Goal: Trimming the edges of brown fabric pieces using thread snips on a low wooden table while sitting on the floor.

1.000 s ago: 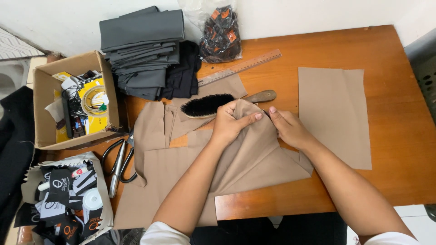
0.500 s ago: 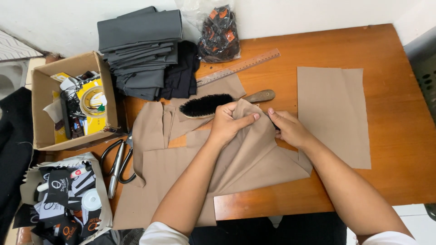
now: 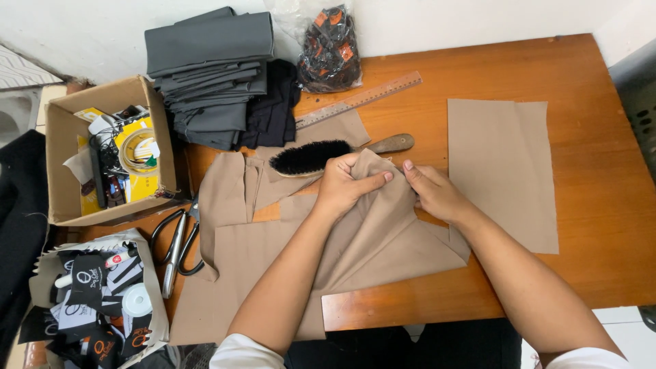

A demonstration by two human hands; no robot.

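A piece of tan fabric lies bunched at the middle of the wooden table. My left hand pinches a raised fold of it at the top. My right hand grips the same fold from the right, fingertips almost meeting the left thumb. Just behind my hands lies a black-bristled brush with a wooden handle. More tan fabric pieces spread to the left under my left forearm.
A flat tan rectangle of cloth lies to the right. A wooden ruler, folded grey and black cloth and a plastic bag sit at the back. Scissors, a cardboard box and a bag of labels are at left.
Both hands stay on the fold of tan fabric; the fingers have shifted only slightly, pinching the fold closer together.
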